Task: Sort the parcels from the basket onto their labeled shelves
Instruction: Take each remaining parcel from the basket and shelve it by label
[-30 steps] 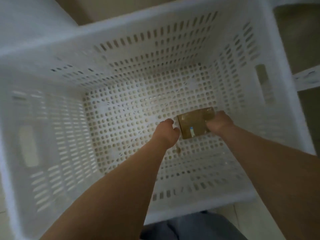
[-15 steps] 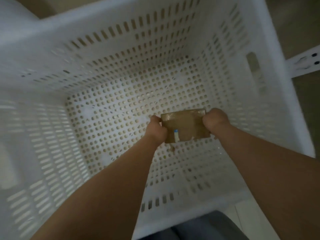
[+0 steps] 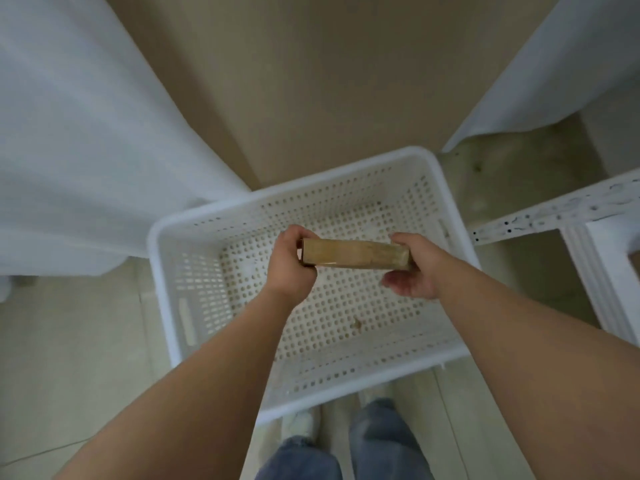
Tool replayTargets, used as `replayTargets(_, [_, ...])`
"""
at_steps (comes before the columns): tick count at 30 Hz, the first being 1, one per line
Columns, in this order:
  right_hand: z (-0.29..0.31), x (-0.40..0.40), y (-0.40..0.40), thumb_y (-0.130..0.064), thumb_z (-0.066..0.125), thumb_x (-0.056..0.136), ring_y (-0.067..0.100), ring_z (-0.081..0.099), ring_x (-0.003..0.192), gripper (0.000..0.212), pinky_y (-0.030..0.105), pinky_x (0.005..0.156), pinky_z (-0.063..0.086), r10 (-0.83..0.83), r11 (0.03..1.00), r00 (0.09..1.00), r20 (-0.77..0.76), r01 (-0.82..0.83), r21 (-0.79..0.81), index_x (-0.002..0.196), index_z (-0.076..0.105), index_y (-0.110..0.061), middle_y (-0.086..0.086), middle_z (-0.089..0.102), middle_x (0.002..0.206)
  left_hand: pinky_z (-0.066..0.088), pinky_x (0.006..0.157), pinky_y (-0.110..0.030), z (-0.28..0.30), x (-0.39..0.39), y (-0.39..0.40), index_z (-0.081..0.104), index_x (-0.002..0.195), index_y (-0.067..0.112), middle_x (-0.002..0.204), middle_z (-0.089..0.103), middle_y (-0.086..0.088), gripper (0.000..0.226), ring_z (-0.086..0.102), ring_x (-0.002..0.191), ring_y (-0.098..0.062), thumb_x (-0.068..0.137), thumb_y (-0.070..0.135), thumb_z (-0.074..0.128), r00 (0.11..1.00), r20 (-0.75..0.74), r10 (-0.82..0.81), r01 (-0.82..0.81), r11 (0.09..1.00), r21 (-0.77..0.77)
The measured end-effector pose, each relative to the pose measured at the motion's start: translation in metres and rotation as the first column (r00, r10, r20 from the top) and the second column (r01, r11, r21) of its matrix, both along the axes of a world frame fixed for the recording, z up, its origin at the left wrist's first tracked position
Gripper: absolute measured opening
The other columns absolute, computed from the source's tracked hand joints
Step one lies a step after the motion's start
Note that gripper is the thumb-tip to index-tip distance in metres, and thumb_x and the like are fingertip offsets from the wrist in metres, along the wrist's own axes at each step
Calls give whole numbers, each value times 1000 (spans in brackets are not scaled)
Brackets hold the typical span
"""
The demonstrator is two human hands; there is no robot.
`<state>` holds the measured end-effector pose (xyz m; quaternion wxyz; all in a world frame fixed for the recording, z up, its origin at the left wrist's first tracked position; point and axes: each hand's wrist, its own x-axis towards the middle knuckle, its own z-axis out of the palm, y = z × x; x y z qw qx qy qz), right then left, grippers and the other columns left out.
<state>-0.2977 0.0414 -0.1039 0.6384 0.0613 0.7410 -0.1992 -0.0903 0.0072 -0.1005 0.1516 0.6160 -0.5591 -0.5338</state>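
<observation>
Parcel [image 3: 353, 253] gripped by left hand [image 3: 290, 265], right hand [image 3: 414, 268] (above basket [image 3: 166, 271]).

A flat brown cardboard parcel [image 3: 353, 253] is held edge-up above the white perforated plastic basket [image 3: 180, 271], gripped at its 9 o'clock end by the left hand [image 3: 289, 263] and at 3 o'clock by the right hand [image 3: 414, 268].
</observation>
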Motion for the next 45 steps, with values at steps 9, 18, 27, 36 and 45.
replayTargets(9, [49,43,-19,-17,58,94,17,65,74,6,30,64,51,58,919,995,-79,-84,-386,96,64,-20,0,71,84,56,56,-32,56,52,-1,57,114,9,89,70,-5,29,67,72,-19,104,26,35,833,-100,544,-450,772,449])
replayTargets(18, [46,59,-4,-35,71,83,17,67,64,19,27,60,52,11,868,1000,-23,-21,-496,84,63,-18,-1,73,71,58,61,-30,66,60,8,69,90,23,74,74,6,29,69,63,-9,91,49,57,857,-172,485,-408,844,349])
replayTargets(27, [47,56,0,-48,76,75,25,69,69,43,38,75,57,-52,894,988,-145,-19,-447,81,68,-6,12,73,79,49,47,-19,68,56,16,69,87,22,72,72,8,19,68,60,-8,89,40,63,871,-258,417,-305,873,382])
replayTargets(36, [57,43,-9,-35,81,73,14,64,47,33,20,48,51,242,810,954,-176,-299,-505,71,63,-8,5,69,56,51,54,-19,75,39,-5,71,99,27,86,75,0,32,71,72,-12,79,52,69,977,-162,-142,197,894,403])
replayTargets(45, [54,20,-5,-59,54,89,17,70,69,43,27,61,53,43,863,967,-253,-163,-477,93,68,-19,4,72,81,56,67,-32,63,28,6,69,98,7,86,75,-8,40,70,74,-21,91,45,58,977,-114,179,-119,908,402])
